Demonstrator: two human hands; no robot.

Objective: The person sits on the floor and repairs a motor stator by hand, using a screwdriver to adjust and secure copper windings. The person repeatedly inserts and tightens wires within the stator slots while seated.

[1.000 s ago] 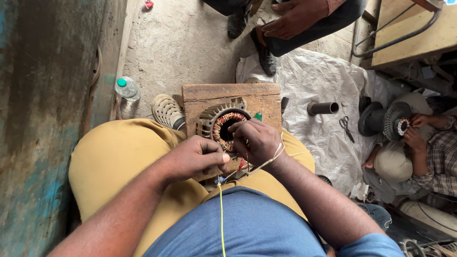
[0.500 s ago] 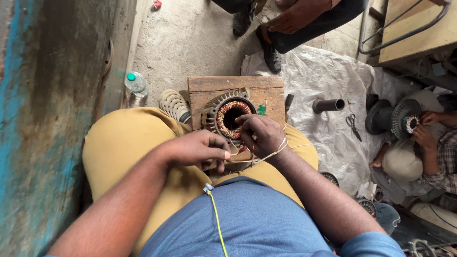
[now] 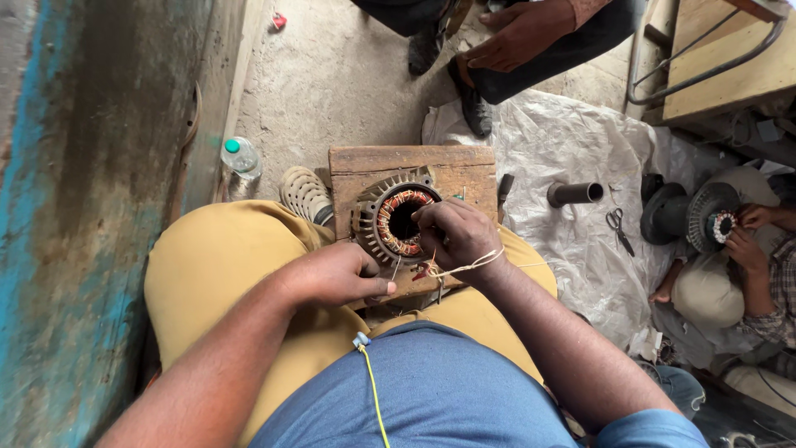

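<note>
A round motor stator [image 3: 398, 220] with copper windings lies on a wooden block [image 3: 452, 166] between my knees. My left hand [image 3: 340, 274] rests at the stator's near-left rim, fingers curled against it. My right hand [image 3: 456, 236] is over the stator's right side, fingertips pinched at the windings. A pale cord [image 3: 464, 267] runs across my right wrist to the stator's near edge. What the fingertips pinch is hidden.
A plastic bottle [image 3: 240, 158] and a sandal [image 3: 305, 195] lie left of the block. A metal tube [image 3: 574, 193] and scissors [image 3: 618, 226] rest on plastic sheeting [image 3: 564, 141]. Another person's hands [image 3: 746, 232] work a second stator [image 3: 713, 217] at right. A blue wall [image 3: 75, 207] stands left.
The view has shifted slightly so the stator and block sit lower and more central. My hands stay on the stator, the right one still at the windings with the cord over its wrist.
</note>
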